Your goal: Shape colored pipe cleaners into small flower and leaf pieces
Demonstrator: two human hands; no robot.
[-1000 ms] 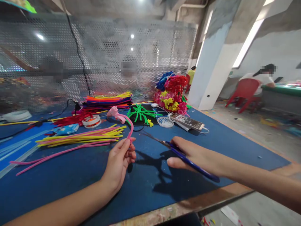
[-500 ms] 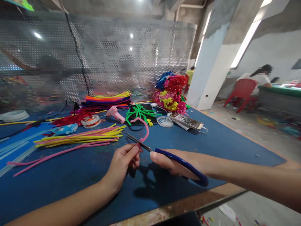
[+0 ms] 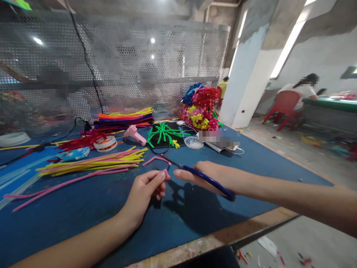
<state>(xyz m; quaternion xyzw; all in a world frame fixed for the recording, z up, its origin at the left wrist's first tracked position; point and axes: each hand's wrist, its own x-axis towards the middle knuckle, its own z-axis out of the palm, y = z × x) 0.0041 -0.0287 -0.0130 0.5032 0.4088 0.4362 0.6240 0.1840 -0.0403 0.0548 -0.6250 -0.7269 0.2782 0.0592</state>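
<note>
My left hand is closed in a pinch on a pink pipe cleaner, and only a short end shows above the fingertips. In my right hand are scissors with blue handles. Their dark blades point away to the left, just above the table and past my left fingertips. A bent pink pipe cleaner piece lies on the blue table beside the blade tips. Left of my hands sits a bundle of yellow and pink pipe cleaners, with two longer pink ones in front.
Behind are a pink glue gun, green pipe-cleaner stems, a round dish of white beads and a phone with a cable. Pipe-cleaner flowers are heaped by the perforated metal screen. A person sits at the right.
The pink pipe cleaner has been cut; its long curved part dropped from above my left hand onto the table. The scissors moved slightly up and away from my left fingers.
</note>
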